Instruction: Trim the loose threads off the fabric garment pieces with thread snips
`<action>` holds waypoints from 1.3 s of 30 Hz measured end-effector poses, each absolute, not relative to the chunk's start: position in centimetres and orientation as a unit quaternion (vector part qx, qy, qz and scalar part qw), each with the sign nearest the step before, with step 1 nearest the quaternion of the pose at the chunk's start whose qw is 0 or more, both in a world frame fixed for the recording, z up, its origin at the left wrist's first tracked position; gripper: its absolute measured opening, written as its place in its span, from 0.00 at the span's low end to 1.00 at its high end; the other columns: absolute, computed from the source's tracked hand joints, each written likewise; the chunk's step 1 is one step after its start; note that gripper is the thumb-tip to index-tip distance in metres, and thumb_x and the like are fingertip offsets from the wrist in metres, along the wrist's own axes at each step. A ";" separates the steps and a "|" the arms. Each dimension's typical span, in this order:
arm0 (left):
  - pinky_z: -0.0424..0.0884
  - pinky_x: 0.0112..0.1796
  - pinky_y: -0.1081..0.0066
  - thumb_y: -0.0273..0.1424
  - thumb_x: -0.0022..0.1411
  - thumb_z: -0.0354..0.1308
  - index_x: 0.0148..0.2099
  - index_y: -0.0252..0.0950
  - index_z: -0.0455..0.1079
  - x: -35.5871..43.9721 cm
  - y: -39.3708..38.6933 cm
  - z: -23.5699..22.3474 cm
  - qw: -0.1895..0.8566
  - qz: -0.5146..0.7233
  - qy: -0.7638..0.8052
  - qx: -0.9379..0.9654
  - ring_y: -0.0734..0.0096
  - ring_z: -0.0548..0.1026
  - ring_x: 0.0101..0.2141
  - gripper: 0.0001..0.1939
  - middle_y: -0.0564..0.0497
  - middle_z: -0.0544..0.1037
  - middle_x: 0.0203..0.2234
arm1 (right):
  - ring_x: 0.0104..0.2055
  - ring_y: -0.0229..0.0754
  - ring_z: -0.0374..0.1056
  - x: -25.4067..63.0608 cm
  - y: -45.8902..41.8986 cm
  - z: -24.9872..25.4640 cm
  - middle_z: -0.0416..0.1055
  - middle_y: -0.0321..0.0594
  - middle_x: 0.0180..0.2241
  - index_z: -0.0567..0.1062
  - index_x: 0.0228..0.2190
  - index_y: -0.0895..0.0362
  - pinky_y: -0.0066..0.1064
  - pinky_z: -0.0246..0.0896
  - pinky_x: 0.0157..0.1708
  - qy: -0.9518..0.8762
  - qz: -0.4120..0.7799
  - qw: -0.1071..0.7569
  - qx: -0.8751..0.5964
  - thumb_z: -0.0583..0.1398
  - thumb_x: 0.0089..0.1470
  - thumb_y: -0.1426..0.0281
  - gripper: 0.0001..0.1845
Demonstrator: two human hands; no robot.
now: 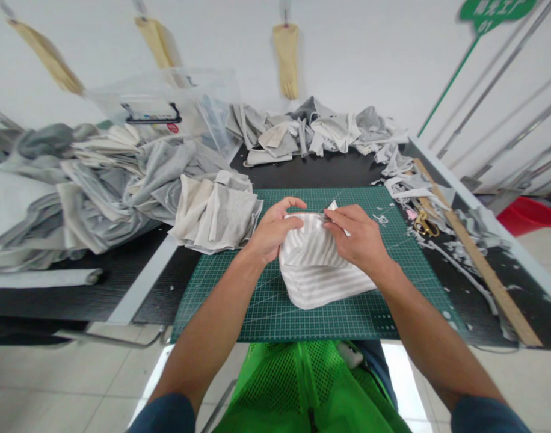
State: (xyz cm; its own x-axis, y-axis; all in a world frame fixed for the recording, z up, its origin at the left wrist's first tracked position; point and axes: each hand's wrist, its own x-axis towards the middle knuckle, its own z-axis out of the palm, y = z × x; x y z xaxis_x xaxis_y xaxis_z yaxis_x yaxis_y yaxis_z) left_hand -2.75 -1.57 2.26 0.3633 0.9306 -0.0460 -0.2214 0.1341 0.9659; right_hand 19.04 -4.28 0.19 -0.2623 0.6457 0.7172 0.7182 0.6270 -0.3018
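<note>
A grey-and-white striped fabric piece point(323, 288) lies partly on a green cutting mat point(266, 307), its far edge lifted and folded over. My left hand point(275, 227) grips that edge at its left, thumb on top and the index finger stretched out beyond it. At the right end of the same edge, my right hand point(359, 234) is closed in a pinch. A white tip of cloth sticks up beside its fingers. Something small and greyish shows at those fingertips, too small to make out.
Piles of grey and white fabric point(216, 210) lie left and along the back. A clear plastic box point(198, 114) stands back left. On the right are gold-handled scissors point(425, 225), a long wooden ruler point(483, 264) and scraps. Rubber gloves point(286, 60) hang on the wall.
</note>
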 end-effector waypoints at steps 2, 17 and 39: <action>0.68 0.24 0.75 0.26 0.50 0.63 0.49 0.41 0.68 -2.7 -1.6 2.3 0.661 0.433 0.365 0.493 0.72 0.75 0.21 0.22 0.56 0.77 0.25 | 0.45 0.50 0.72 19.1 -4.3 0.3 0.79 0.47 0.44 0.82 0.49 0.52 0.46 0.71 0.47 -0.791 -0.031 0.425 -0.439 0.58 0.67 0.67 0.15; 0.67 0.24 0.76 0.25 0.50 0.63 0.53 0.40 0.69 -2.6 -2.0 2.7 0.658 0.422 0.371 0.502 0.72 0.75 0.22 0.26 0.55 0.77 0.25 | 0.45 0.51 0.71 19.0 -4.5 0.3 0.79 0.48 0.44 0.82 0.50 0.54 0.46 0.70 0.48 -0.795 -0.030 0.427 -0.429 0.59 0.66 0.68 0.15; 0.72 0.35 0.72 0.34 0.52 0.74 0.52 0.38 0.70 -2.3 -2.4 2.6 0.655 0.433 0.330 0.525 0.69 0.80 0.31 0.26 0.47 0.84 0.37 | 0.40 0.44 0.75 19.4 -4.8 1.7 0.80 0.43 0.45 0.76 0.48 0.53 0.37 0.70 0.41 -0.700 0.288 0.464 -0.460 0.63 0.62 0.59 0.16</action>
State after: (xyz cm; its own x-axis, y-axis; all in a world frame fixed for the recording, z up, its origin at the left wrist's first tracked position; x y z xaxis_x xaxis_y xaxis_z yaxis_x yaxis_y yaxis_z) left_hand -2.34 -2.42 2.63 0.4080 0.9127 0.0223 -0.2207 0.0749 0.9725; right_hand 19.40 -4.75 1.68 -0.1456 0.9113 0.3851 0.3767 0.4110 -0.8302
